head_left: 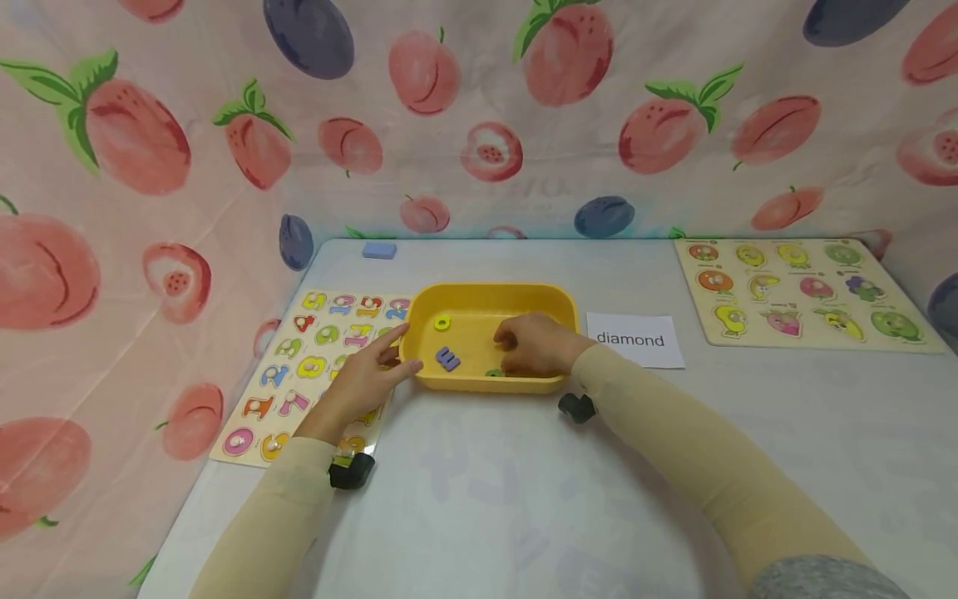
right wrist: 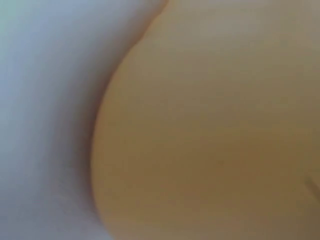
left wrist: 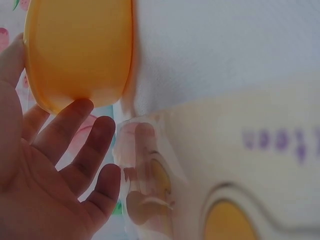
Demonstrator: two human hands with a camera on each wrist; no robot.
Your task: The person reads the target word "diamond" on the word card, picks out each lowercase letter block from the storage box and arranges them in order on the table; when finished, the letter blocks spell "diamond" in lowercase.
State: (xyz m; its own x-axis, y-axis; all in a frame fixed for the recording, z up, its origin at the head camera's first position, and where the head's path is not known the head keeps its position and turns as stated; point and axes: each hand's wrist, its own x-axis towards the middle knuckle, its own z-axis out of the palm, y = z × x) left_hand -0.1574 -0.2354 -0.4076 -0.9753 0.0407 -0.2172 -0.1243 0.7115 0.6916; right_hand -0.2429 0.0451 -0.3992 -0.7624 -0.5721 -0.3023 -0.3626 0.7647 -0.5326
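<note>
A yellow tray [head_left: 490, 384] lies in the middle of the table. My left hand [head_left: 367, 384] rests against its left end, thumb and fingertips touching the wall; in the left wrist view the fingers [left wrist: 102, 135] spread loosely by the tray. My right hand [head_left: 542, 343] reaches into the tray with bent fingers, next to a small green piece [head_left: 494, 373] partly hidden by the hand. Whether the fingers pinch anything is hidden. Also in the tray are a purple letter piece [head_left: 447, 358] and a yellow-green ring-shaped piece [head_left: 442, 323]. The right wrist view shows only blurred tray wall.
A number puzzle board [head_left: 247, 412] lies under the left forearm, beside the tray. A white card [head_left: 636, 339] reading "diamond" lies to the tray's right. Farther right is a fruit puzzle board [head_left: 804, 329]. A blue block [head_left: 379, 250] sits at the back left, before a fruit-print cloth.
</note>
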